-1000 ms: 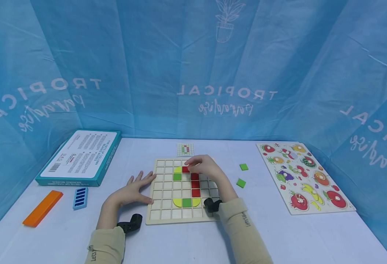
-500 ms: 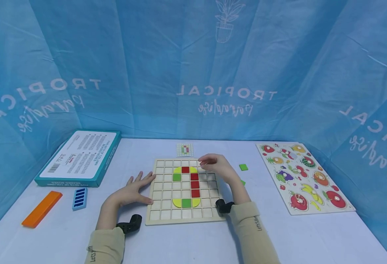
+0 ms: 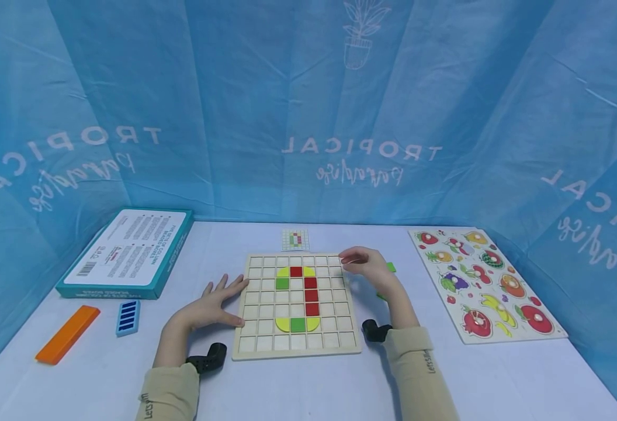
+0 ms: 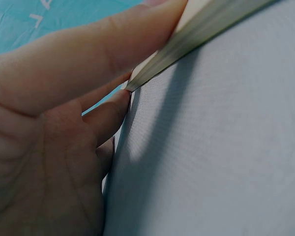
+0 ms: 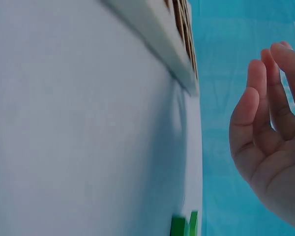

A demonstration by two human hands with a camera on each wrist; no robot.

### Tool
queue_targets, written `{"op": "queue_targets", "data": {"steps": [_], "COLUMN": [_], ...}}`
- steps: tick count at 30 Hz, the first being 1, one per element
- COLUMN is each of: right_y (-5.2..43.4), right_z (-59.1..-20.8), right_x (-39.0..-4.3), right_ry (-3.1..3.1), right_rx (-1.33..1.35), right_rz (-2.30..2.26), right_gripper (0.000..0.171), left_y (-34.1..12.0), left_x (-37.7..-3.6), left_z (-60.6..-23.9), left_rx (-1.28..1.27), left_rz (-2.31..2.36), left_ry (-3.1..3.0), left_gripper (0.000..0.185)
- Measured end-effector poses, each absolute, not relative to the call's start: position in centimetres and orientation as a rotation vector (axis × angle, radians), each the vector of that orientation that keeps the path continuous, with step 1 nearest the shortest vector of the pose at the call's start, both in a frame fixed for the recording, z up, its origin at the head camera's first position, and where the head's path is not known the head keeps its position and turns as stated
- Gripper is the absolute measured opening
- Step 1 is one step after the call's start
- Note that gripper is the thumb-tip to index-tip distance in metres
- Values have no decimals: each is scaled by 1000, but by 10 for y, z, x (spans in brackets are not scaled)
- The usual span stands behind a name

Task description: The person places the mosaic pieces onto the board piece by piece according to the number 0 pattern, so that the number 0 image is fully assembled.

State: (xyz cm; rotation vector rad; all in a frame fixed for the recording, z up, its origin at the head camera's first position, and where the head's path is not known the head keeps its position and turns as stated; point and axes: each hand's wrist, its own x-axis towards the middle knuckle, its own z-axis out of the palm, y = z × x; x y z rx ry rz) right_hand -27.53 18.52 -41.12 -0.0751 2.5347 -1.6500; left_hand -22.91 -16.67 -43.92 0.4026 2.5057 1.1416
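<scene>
A wooden grid board [image 3: 244, 355] lies mid-table with coloured tiles set in some squares. Red square tiles [image 3: 311, 296] form a column with one more at its upper left. A green tile [image 3: 283, 283] sits at the left, another in the bottom row, and yellow rounded pieces [image 3: 283, 324] fill the corners of the figure. My left hand [image 3: 208, 307] rests against the board's left edge, fingers spread, thumb on the rim. My right hand [image 3: 368, 268] hovers by the board's upper right corner, fingers loosely bent and holding nothing. Beneath it, two loose green tiles [image 3: 391, 266] are partly hidden.
A small pattern card [image 3: 295, 240] lies behind the board. At the left are a teal box [image 3: 124, 251], an orange bar [image 3: 68, 334] and a blue slotted piece [image 3: 128, 317]. A fruit puzzle board [image 3: 479, 298] lies at the right. Blue curtain [image 3: 308, 117] closes the back.
My right hand has moved right, off the tiled squares to the board's right edge, uncovering a yellow piece at the figure's top right. My left hand has stayed in place.
</scene>
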Motion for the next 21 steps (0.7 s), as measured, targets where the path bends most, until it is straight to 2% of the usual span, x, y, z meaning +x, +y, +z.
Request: {"op": "queue_targets", "data": {"steps": [21], "right_y": [249], "right_z": [-418], "right_x": [-281], "right_ry": [2636], "right_rx": [71], "right_rz": [-1585], "right_gripper": [32], "left_y": [-166], "left_x": [-228], "left_z": [-439], "left_rx": [384], "left_rz": [1143], "left_ry": [2505], "left_gripper": [103]}}
